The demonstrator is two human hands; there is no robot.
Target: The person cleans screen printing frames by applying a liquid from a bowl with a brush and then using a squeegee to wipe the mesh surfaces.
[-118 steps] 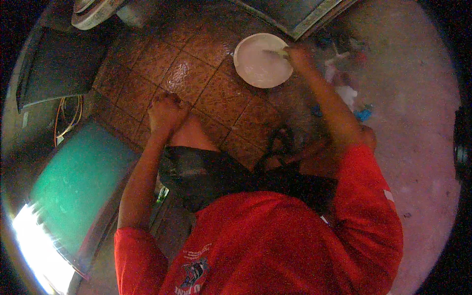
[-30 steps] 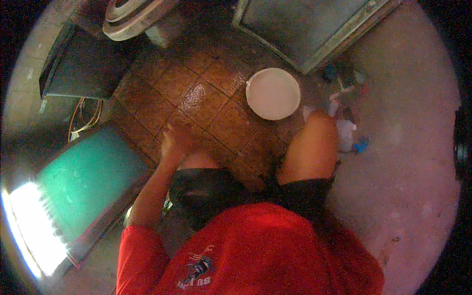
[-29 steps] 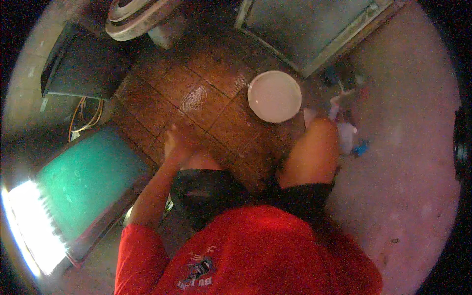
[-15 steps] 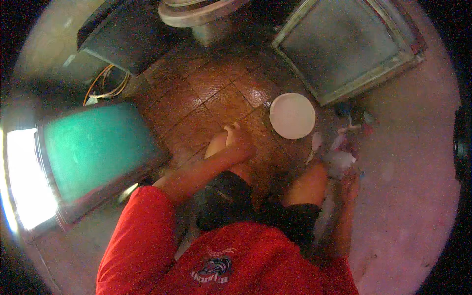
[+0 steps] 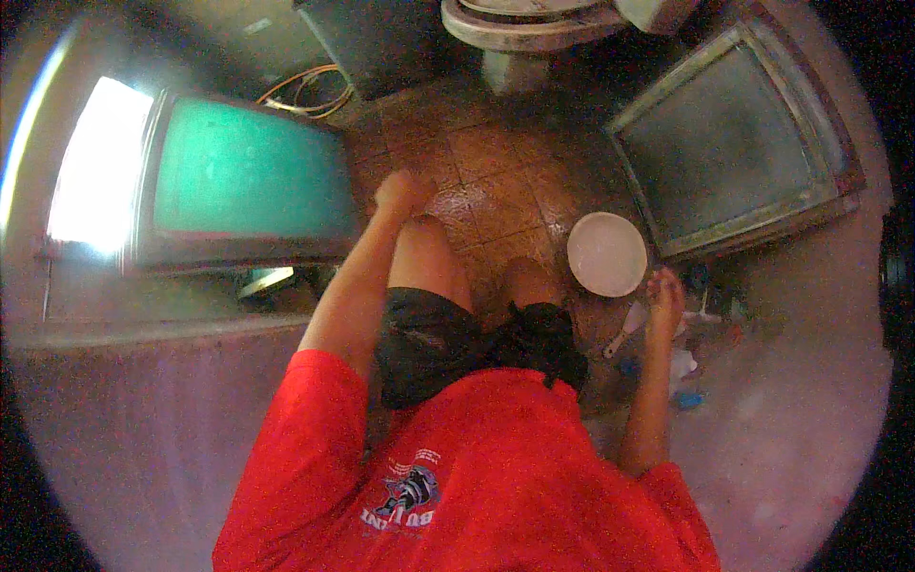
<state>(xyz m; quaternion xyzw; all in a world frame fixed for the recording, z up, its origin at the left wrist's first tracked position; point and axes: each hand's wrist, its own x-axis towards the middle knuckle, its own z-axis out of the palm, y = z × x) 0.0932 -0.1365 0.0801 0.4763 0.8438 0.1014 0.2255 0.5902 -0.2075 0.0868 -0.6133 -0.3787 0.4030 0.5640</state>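
Observation:
My left hand hangs over the wet brown tiled floor, just past my left knee. Its fingers are curled under or blurred, so whether they hold anything cannot be told. A round white tub stands on the tiles to the right of my knees. Just right of its rim is my right hand, raised, with fingers loosely bent and apart and nothing visible in them. Below the tub lies a pale long-handled item, perhaps a brush. Beside my right forearm are a whitish crumpled thing and a small blue object.
A pale pedestal fixture stands at the far side, beside a dark box-like piece. A coiled orange hose lies near it. To the left is a green panel by a bright opening; to the right, a framed grey panel.
My view has turned and shifted, so the surroundings sit differently. My left hand has moved left and farther out. The right hand has risen from the clutter to beside the tub.

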